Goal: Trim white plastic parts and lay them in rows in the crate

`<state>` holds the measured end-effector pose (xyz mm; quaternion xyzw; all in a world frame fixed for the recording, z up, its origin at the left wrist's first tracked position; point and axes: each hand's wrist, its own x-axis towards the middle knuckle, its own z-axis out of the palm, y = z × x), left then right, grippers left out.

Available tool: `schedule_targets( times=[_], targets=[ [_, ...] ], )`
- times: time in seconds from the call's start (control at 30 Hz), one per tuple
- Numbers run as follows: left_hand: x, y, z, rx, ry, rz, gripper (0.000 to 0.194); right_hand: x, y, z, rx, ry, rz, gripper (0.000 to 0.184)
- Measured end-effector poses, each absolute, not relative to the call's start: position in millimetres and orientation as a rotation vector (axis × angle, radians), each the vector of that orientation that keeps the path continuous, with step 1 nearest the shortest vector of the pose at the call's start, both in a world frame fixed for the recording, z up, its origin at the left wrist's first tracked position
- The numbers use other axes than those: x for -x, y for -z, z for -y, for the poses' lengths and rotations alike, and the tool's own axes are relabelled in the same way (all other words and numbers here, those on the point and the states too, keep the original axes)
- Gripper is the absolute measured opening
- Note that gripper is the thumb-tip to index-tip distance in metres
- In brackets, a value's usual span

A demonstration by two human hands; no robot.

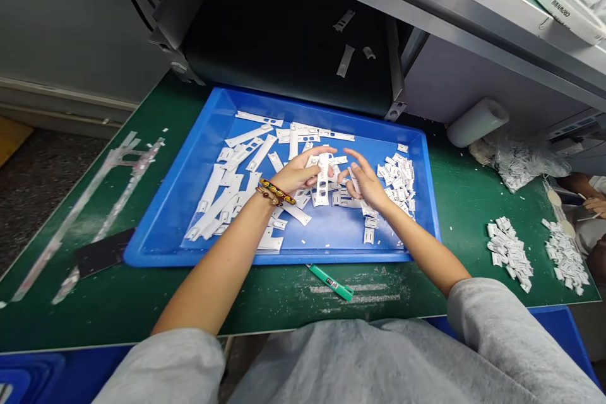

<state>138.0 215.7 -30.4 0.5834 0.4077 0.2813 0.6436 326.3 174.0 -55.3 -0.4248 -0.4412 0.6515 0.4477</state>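
Observation:
My left hand (303, 170), with beaded bracelets at its wrist, holds a white slotted plastic strip (323, 180) upright between thumb and fingers, above the blue tray (161, 227). Just to its right is my right hand (367, 183), index finger stretched toward the strip. Its other fingers curl around a small white plastic piece (354, 182), partly hidden by the hand. Longer white strips (215, 202) lie jumbled on the tray's left side. Small white clips (400, 177) are heaped at its right side. Several short pieces (369, 230) lie below my right hand.
A black conveyor belt (284, 31) behind the tray carries a few white pieces. A green cutter (331, 282) lies at the front of the green table (279, 303). Two piles of white clips (510, 252) and a plastic roll (478, 122) are rightward. Another person's hand (594, 202) shows far right.

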Motion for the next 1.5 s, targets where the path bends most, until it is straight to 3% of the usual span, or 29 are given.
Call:
schedule_targets(
  times=[0.13, 0.3, 0.57, 1.1, 1.37, 1.5],
  targets=[
    [-141, 35, -218, -1.281, -0.657, -0.912, 0.041, -328, 48, -176, 0.954, -1.824, 0.942, 0.02],
    [-145, 37, -218, -1.267, -0.723, -0.991, 0.032, -325, 39, -171, 0.899, -1.898, 0.932, 0.039],
    [-147, 36, -216, -1.234, -0.743, -0.955, 0.035, -325, 43, -166, 0.929, -1.922, 1.043, 0.048],
    [-144, 44, -217, -1.075, -0.74, -0.727, 0.035, -332, 50, -172, 0.902, -1.76, 1.138, 0.04],
    [-148, 43, -215, -1.037, -0.774, -0.758, 0.037, -321, 50, -164, 1.05, -1.716, 1.36, 0.063],
    [-147, 42, -215, -0.963, -0.781, -0.726, 0.038, -322, 50, -165, 1.056, -1.666, 1.408, 0.06]
  ],
)
